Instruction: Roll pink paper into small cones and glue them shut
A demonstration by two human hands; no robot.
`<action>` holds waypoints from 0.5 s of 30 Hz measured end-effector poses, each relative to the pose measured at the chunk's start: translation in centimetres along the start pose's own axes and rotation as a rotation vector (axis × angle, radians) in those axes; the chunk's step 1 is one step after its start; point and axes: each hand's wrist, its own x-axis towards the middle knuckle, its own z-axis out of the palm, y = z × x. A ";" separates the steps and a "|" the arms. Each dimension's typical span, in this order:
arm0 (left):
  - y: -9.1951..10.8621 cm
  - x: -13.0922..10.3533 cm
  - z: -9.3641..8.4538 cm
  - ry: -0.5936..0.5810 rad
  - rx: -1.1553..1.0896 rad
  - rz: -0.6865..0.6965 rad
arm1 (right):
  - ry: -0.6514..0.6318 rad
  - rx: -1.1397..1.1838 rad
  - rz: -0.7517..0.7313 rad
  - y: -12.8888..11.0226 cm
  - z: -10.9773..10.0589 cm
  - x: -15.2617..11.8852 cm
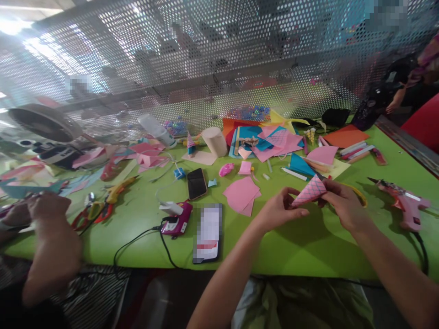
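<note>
A pink paper cone (309, 191) with a blue criss-cross pattern is held between my two hands above the green table. My left hand (279, 209) pinches its pointed tip, the thumb stretched below it. At the wide end, my right hand (343, 204) grips the rim with thumb and fingers. Just behind the cone lie a blue paper piece (300, 165) and a white marker (294, 173). A yellow-handled tool (361, 195) is partly hidden behind my right hand.
A pink glue gun (404, 201) with a cord lies at right. Two phones (197, 183), a purple power strip (180, 219) and pink paper pieces (242, 194) lie left of my hands. Further left are scissors (98, 210) and another person's hands (48, 208). A perforated metal screen (206, 59) stands behind.
</note>
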 end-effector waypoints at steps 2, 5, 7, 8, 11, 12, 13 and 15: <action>-0.1 0.0 0.2 0.028 0.057 0.019 | -0.002 -0.042 -0.017 -0.3 0.1 -0.1; -0.2 0.0 0.2 0.151 0.136 0.038 | 0.009 -0.139 -0.013 -0.8 0.2 -0.5; -0.3 0.1 0.0 0.181 0.106 0.032 | 0.006 -0.193 -0.015 -1.0 0.1 -0.6; -0.3 0.1 0.0 0.187 0.079 0.022 | -0.003 -0.207 -0.016 -1.1 0.0 -0.7; -0.3 0.3 0.0 0.246 0.016 -0.009 | -0.044 -0.238 -0.001 -1.2 -0.2 -0.9; -0.3 0.3 0.0 0.271 0.001 -0.016 | -0.058 -0.258 0.011 -1.3 -0.3 -1.0; -0.3 0.1 0.1 0.286 -0.004 -0.019 | -0.070 -0.290 0.021 -1.3 -0.4 -1.2; -0.3 -0.6 0.3 0.290 0.026 -0.016 | -0.083 -0.389 0.029 -1.2 -0.6 -1.9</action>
